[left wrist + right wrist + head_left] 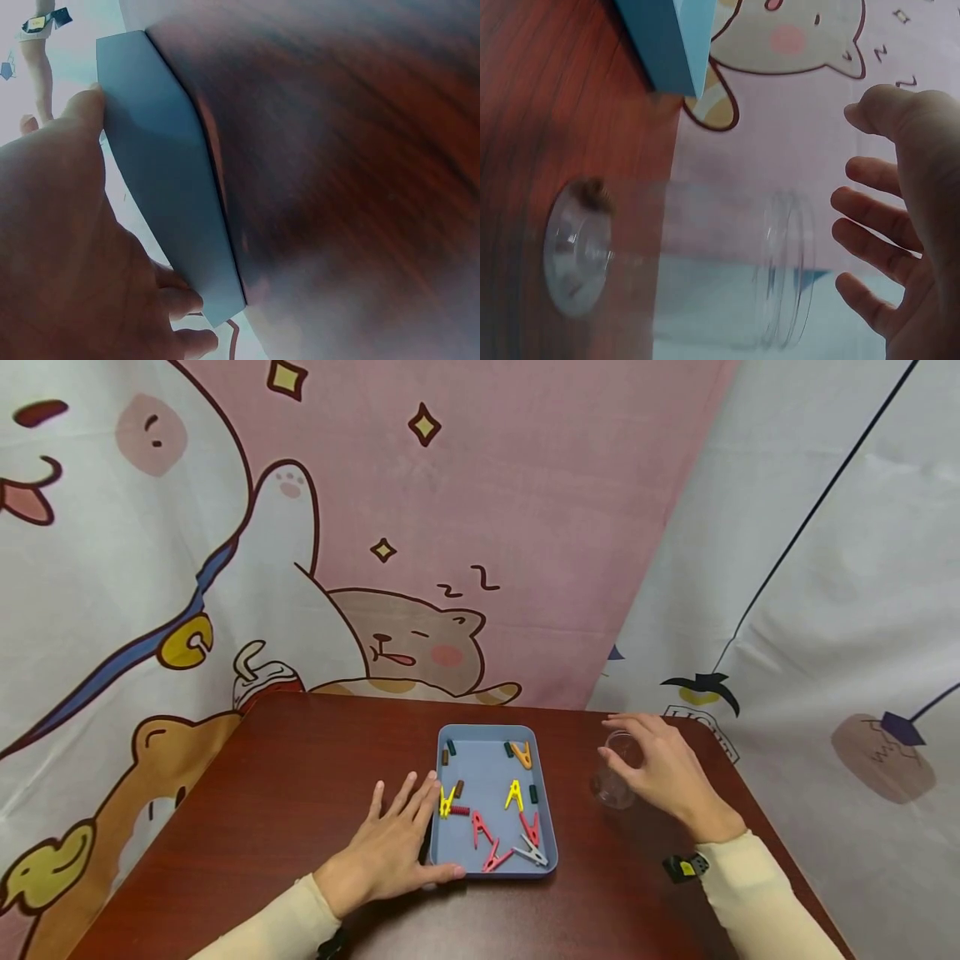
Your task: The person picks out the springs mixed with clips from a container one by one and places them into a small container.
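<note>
A blue-grey tray stands on the table, holding small clothespins. Among them are a yellow clothespin, an orange clothespin, a grey clothespin and several red ones. My left hand lies with spread fingers along the tray's left side, its thumb at the near rim. In the left wrist view, fingertips touch the tray's wall. To the right of the tray, a clear jar stands upright without a lid. My right hand hovers over the jar's mouth, fingers apart and holding nothing.
Small dark green pieces, brown pieces and a ribbed red piece lie in the tray too. The brown table ends at the back against a cartoon-printed curtain.
</note>
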Motion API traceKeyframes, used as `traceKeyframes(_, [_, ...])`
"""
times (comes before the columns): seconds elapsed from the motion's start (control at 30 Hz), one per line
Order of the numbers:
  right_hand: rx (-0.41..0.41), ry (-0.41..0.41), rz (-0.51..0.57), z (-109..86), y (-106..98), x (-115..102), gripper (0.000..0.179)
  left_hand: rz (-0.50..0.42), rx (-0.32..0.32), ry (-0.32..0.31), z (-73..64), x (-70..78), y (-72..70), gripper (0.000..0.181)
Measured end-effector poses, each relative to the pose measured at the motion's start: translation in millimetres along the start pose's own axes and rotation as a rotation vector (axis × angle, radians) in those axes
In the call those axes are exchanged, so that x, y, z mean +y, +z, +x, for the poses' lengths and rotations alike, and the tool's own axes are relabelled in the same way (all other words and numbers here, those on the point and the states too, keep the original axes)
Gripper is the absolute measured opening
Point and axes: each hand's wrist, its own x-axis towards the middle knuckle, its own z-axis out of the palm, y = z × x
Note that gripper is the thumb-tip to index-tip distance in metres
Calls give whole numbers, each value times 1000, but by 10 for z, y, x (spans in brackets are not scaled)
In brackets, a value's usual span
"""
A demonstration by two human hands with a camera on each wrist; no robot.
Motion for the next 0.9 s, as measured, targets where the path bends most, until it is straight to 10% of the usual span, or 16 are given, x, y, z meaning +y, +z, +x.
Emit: traceKeyframes(0.9, [-322, -183, 38, 812, 770, -1011, 57, 8, -17, -7, 7, 20, -29, 134])
